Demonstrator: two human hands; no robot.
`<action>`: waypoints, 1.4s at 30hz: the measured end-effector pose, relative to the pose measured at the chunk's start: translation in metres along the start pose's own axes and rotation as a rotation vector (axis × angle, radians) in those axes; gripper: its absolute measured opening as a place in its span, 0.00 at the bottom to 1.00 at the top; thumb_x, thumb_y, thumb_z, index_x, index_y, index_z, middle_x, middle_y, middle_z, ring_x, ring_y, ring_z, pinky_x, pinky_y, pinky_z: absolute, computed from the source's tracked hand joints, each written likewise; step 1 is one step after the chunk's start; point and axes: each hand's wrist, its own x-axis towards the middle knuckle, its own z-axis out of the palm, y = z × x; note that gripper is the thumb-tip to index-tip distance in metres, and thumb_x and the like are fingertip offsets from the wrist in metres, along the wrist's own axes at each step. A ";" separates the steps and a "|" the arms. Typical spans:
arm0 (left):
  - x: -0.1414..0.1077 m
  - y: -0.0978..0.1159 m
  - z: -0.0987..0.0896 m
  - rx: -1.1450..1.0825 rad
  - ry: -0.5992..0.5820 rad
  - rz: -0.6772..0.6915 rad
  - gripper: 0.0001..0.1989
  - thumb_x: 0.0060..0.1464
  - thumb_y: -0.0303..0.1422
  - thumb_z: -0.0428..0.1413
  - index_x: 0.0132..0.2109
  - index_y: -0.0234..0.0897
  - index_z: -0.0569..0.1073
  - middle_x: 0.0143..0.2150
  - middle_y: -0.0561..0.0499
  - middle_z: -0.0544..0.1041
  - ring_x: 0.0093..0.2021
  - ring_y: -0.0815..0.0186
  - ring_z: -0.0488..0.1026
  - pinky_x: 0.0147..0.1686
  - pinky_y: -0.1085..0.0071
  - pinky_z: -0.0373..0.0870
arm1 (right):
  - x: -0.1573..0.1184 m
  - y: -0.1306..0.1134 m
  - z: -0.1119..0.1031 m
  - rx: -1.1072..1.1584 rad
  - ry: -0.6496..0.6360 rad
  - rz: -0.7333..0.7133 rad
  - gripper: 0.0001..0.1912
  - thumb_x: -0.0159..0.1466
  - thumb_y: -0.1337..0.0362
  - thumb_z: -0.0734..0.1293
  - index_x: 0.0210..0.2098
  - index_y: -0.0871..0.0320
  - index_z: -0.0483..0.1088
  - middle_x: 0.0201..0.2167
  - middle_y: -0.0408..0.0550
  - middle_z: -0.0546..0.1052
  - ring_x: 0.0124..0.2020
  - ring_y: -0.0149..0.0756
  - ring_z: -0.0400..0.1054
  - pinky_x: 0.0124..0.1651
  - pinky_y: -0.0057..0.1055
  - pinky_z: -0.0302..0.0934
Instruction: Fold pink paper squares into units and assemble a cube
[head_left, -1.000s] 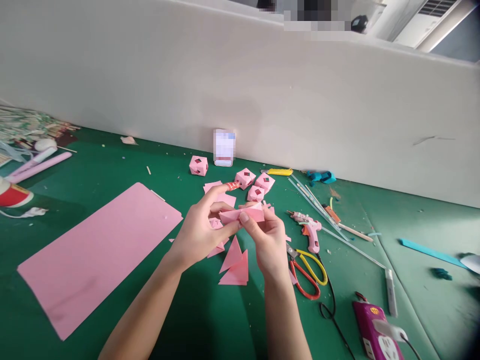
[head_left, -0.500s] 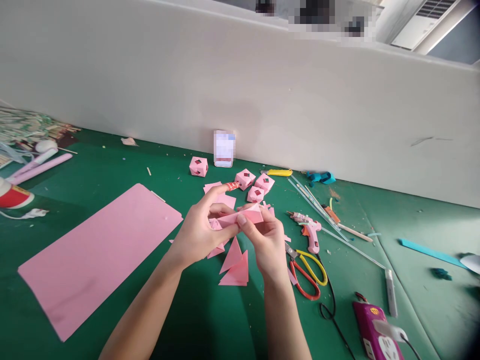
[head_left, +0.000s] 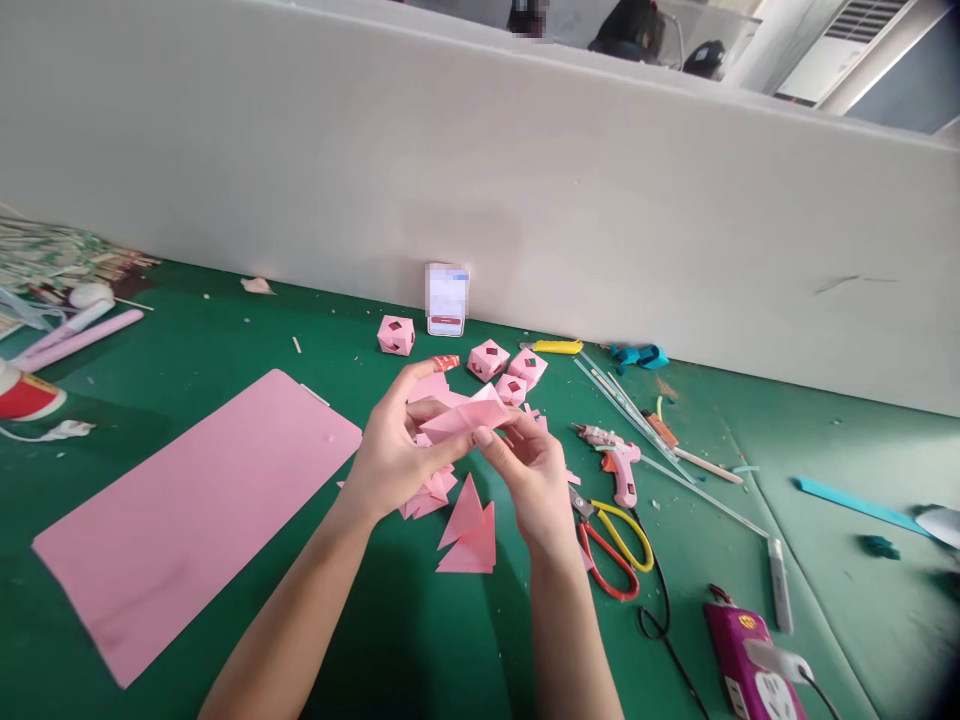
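Observation:
A folded piece of pink paper (head_left: 466,415) is pinched between both hands above the middle of the table. My left hand (head_left: 397,450) grips its left end, thumb along the lower edge, with the index finger, wrapped in a red patterned covering, raised. My right hand (head_left: 529,465) holds the right end between thumb and fingers. Just below lie pink paper triangles (head_left: 471,540) and a heap of folded pink pieces (head_left: 429,495), partly hidden by my left hand. Beyond the hands sit several pink paper cubes with diamond-shaped holes, one of them (head_left: 487,360) close to my fingers.
A large pink sheet (head_left: 202,520) covers the left side. To the right lie a glue gun (head_left: 616,460), scissors (head_left: 611,545), a yellow cutter (head_left: 559,347), glue sticks and a purple power strip (head_left: 754,655). A phone (head_left: 447,300) leans against the white partition (head_left: 480,180).
The folded paper has tilted and shifted slightly left in my hands, showing more of its broad face. My left index finger has moved a little left and up.

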 end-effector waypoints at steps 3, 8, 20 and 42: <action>0.002 0.000 -0.001 -0.016 0.000 -0.027 0.42 0.46 0.38 0.71 0.65 0.43 0.62 0.34 0.52 0.80 0.29 0.63 0.79 0.27 0.70 0.76 | 0.002 0.002 -0.005 -0.015 0.023 -0.017 0.09 0.60 0.56 0.77 0.35 0.53 0.80 0.37 0.46 0.80 0.42 0.39 0.74 0.48 0.35 0.69; 0.001 -0.002 0.001 0.021 0.020 -0.006 0.39 0.47 0.39 0.71 0.64 0.45 0.64 0.32 0.54 0.79 0.28 0.65 0.77 0.25 0.71 0.73 | 0.001 0.006 -0.006 -0.008 0.052 -0.056 0.07 0.60 0.57 0.76 0.33 0.53 0.79 0.36 0.45 0.78 0.39 0.37 0.72 0.45 0.35 0.68; 0.003 -0.007 0.001 -0.002 0.040 0.006 0.40 0.48 0.40 0.70 0.65 0.44 0.63 0.36 0.51 0.81 0.31 0.61 0.80 0.28 0.69 0.76 | 0.003 0.006 -0.002 -0.124 0.144 -0.122 0.11 0.65 0.54 0.72 0.32 0.53 0.79 0.34 0.44 0.77 0.39 0.37 0.70 0.46 0.35 0.63; 0.000 -0.004 0.005 0.028 -0.082 -0.031 0.38 0.49 0.40 0.70 0.64 0.45 0.65 0.31 0.55 0.78 0.29 0.66 0.76 0.28 0.72 0.71 | -0.004 -0.001 0.002 -0.005 0.192 -0.144 0.08 0.63 0.54 0.74 0.38 0.50 0.83 0.39 0.46 0.84 0.44 0.42 0.76 0.50 0.40 0.69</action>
